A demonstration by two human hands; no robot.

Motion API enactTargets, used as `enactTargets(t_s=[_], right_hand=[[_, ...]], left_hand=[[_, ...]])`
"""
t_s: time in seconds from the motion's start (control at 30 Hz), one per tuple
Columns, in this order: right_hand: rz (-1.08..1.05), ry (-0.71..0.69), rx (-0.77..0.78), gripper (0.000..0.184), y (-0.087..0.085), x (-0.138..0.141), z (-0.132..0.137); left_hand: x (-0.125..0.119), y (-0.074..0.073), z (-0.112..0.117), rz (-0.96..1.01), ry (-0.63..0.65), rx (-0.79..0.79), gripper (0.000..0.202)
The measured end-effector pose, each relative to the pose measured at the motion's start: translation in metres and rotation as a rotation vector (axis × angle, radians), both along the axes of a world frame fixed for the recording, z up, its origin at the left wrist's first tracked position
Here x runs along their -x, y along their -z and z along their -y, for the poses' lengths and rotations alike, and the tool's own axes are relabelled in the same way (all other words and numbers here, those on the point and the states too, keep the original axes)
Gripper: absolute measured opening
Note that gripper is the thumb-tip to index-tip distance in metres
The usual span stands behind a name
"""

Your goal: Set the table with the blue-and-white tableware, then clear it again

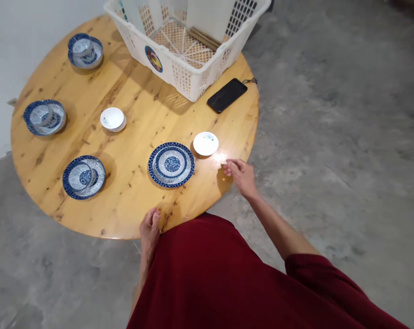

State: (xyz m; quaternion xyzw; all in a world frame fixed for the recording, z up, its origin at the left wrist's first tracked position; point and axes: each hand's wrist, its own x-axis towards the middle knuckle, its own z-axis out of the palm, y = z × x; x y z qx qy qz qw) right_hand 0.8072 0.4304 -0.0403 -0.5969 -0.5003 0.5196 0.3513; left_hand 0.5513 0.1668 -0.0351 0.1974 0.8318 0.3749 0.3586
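My right hand (240,177) hovers over the right edge of the round table, just below and right of a small white dish (206,143). Its fingers are bent and slightly apart, with nothing visible in them. At the table's near edge rests my left hand (149,228), its fingers curled closed with nothing seen inside. Between and beyond the two hands lies a blue-and-white plate (171,164), a smaller patterned piece resting in its middle. The white dish sits close to that plate's upper right rim.
Blue-and-white dishes with bowls stand at the near left (77,194), far left (29,122) and back left. A small stack of white dishes (112,119) sits mid-table. A white plastic basket (179,75) occupies the back, with a black phone (227,95) beside it.
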Motion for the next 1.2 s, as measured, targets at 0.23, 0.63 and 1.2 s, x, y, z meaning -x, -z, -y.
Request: enactTargets(t_s=[0.23, 0.63, 1.2], right_hand=[[-0.104, -0.171, 0.116, 0.035, -0.009, 0.015, 0.082], [-0.044, -0.551, 0.072, 0.025, -0.012, 0.069, 0.124], [-0.042, -0.706, 0.091, 0.022, -0.034, 0.229, 0.315]], left_hand=[[-0.017, -0.010, 0.007, -0.007, -0.030, 0.022, 0.060], [0.000, -0.011, 0.029, -0.030, -0.008, 0.034, 0.048], [0.134, -0.012, 0.260, -0.029, -0.292, 0.035, 0.059]])
